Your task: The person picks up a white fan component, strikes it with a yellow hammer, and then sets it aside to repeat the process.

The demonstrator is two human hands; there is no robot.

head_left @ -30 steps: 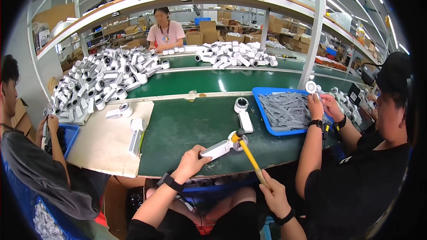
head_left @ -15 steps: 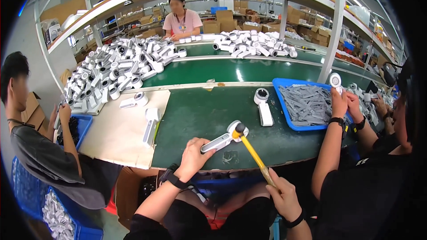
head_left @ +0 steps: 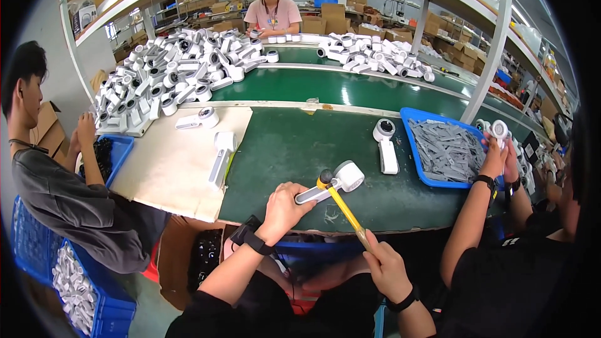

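My left hand (head_left: 285, 213) is closed round the handle end of a white handheld device (head_left: 349, 176) with a round head and a grey strip along its handle. It lies low over the green tabletop, round head pointing away to the right. In my right hand (head_left: 389, 270) is a hammer (head_left: 345, 208) with a yellow shaft and a dark, rounded head. The hammer's head is at the device's handle, close to the neck; whether they touch, I cannot tell. Another white device (head_left: 387, 153) lies to the right, and two more (head_left: 222, 158) rest on a beige sheet.
A blue tray (head_left: 432, 183) of grey strips stands at the right, near a co-worker's hands (head_left: 498, 161) holding a white device. White devices are heaped (head_left: 169, 72) at the far left. Another co-worker (head_left: 59, 169) is at the left, and a person (head_left: 273, 12) sits across the green conveyor (head_left: 282, 91).
The hammer's head has moved from the device's round head to its handle. The device has turned, now showing the side of its round head. The whole view has shifted slightly.
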